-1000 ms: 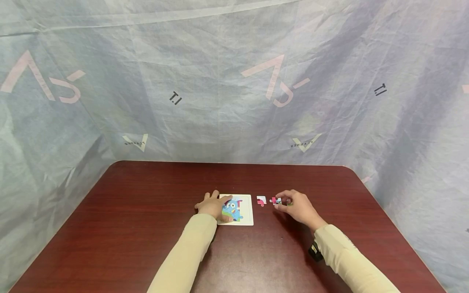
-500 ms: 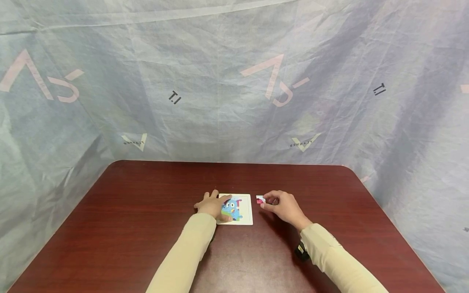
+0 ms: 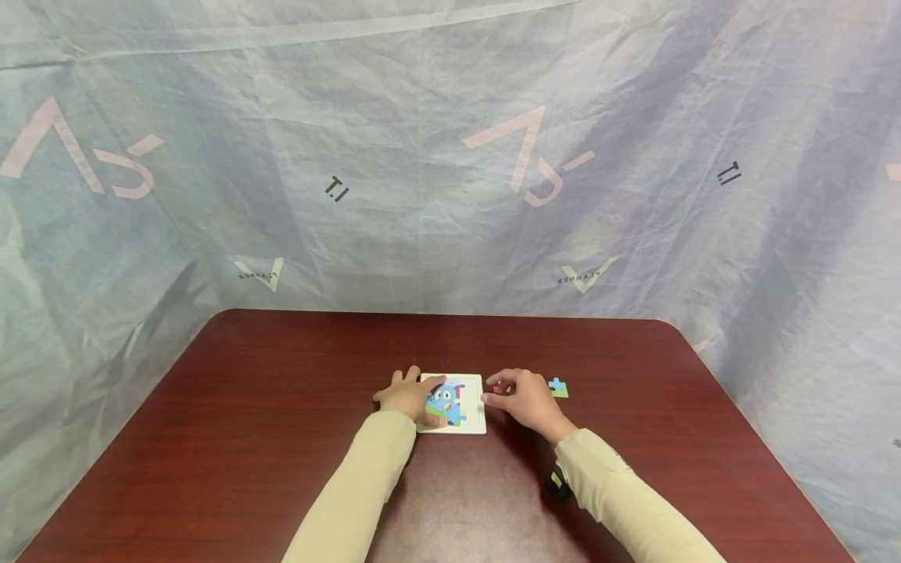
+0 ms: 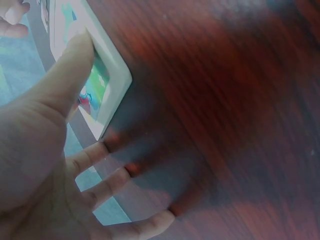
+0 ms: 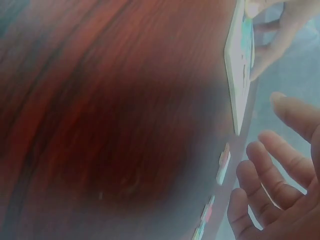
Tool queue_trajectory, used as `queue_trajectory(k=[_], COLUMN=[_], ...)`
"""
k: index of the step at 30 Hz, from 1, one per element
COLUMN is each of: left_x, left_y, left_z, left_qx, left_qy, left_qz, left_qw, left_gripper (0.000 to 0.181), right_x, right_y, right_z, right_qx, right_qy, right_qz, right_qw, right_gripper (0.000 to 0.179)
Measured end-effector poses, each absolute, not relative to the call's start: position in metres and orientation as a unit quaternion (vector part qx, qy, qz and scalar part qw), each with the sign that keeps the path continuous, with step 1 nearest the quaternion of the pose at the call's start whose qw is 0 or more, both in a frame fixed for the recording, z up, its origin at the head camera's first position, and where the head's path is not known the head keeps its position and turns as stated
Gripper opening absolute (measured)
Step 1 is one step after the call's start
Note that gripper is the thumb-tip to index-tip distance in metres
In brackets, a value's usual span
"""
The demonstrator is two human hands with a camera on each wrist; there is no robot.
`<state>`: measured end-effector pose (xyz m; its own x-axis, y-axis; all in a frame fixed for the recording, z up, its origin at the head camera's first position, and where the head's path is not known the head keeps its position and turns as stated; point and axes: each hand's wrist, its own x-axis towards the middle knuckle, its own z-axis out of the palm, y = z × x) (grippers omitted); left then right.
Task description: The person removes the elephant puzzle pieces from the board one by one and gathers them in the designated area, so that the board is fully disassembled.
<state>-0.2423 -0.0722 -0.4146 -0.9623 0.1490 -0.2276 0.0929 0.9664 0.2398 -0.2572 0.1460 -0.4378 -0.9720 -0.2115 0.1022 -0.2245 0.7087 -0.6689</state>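
A jigsaw board [image 3: 474,380] with a white frame lies flat on the table, partly filled with a picture of a blue cartoon animal [image 3: 444,397]. My left hand [image 3: 405,397] spreads over its left side; the thumb [image 4: 80,52] lies along the frame while the other fingertips meet the table. Just off the board's right edge is my right hand [image 3: 524,401], thumb and forefinger apart with nothing between them. Beneath it a pink and white puzzle piece [image 5: 225,162] is mostly hidden in the head view. Right of that hand lies a blue and green piece [image 3: 558,388].
The dark red wooden table [image 3: 281,438] has rounded far corners. Grey printed cloth [image 3: 422,195] hangs behind it and along both sides. A dark band [image 3: 558,483] is on the right wrist below the beige sleeve [image 3: 619,493].
The right hand has moved left, past the loose pieces, to the board's right edge. The blue and green piece now shows behind it. The left hand has stayed on the board.
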Motion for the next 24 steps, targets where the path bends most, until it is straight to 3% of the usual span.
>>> queue_trajectory(k=[15,24], left_x=[-0.252,-0.245], left_y=[-0.073,-0.070], left_z=[-0.427,-0.415], left_qx=[0.056,0.054], left_qy=[0.984,0.983], left_qz=[0.105,0.109], left_qw=[0.129,0.134], left_gripper=[0.080,0.078], right_x=[-0.260,-0.265], right_y=[0.125,0.114], right_z=[-0.437,-0.434], right_qx=[0.117,0.109], right_qy=[-0.926,-0.937], right_qz=[0.360,0.330], right_qw=[0.002,-0.013], right_gripper=[0.023,0.025])
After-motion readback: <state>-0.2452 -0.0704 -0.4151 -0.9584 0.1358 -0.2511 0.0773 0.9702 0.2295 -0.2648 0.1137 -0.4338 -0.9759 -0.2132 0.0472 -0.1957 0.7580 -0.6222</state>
